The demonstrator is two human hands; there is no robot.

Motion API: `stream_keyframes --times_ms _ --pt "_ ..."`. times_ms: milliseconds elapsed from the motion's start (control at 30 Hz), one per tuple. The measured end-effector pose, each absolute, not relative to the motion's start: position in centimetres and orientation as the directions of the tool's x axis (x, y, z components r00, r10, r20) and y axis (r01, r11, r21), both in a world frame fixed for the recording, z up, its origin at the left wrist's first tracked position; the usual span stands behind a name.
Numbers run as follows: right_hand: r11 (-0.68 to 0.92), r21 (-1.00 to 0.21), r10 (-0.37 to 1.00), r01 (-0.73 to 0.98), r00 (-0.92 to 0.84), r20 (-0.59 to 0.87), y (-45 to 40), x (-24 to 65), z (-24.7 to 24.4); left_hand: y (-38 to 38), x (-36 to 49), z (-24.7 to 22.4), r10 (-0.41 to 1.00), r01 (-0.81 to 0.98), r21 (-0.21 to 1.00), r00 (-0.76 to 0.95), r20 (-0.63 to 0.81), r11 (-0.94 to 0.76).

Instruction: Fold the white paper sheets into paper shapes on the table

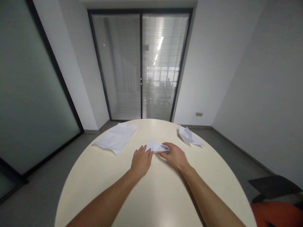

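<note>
A small piece of folded white paper (pixel 155 146) lies on the pale round table (pixel 151 195), between my two hands. My left hand (pixel 142 160) rests flat over the paper's left end, fingers stretched out and pointing away from me. At the other end, my right hand (pixel 174 155) pinches the paper's right corner between thumb and fingers. The paper's middle, with a crease and a low peak, shows between the hands. Its two ends are partly hidden under the fingers.
A creased white sheet (pixel 117 137) lies at the table's far left. Toward the far right sits a folded paper boat-like shape (pixel 189 136). A red and black chair (pixel 276 212) stands at the lower right. Beyond the table is a glass door (pixel 125 69) with blinds.
</note>
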State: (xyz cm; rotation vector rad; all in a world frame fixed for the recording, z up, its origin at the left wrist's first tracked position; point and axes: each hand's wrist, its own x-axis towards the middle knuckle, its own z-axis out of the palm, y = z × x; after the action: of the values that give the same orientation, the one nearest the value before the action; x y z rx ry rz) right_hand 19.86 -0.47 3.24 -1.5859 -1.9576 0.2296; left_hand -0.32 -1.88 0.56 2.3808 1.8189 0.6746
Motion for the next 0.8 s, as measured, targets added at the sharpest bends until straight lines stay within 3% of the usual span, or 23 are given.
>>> stream_keyframes --times_ms 233,500,800 --pt "0.318 -0.526 0.923 0.789 -0.13 0.362 0.3 20.5 2.3 -1.6 -0.3 0.1 0.927 0.894 0.329 0.196 0.321 -0.303" --pt "0.275 -0.779 0.959 0.564 -0.099 0.267 1.4 20.5 0.9 -2.0 -0.3 0.6 0.936 0.918 0.279 0.197 0.291 -0.28" --pt "0.24 -0.807 0.956 0.539 0.013 0.293 2.4 21.1 0.0 -2.2 0.0 0.7 0.94 0.922 0.268 0.207 0.272 -0.281"
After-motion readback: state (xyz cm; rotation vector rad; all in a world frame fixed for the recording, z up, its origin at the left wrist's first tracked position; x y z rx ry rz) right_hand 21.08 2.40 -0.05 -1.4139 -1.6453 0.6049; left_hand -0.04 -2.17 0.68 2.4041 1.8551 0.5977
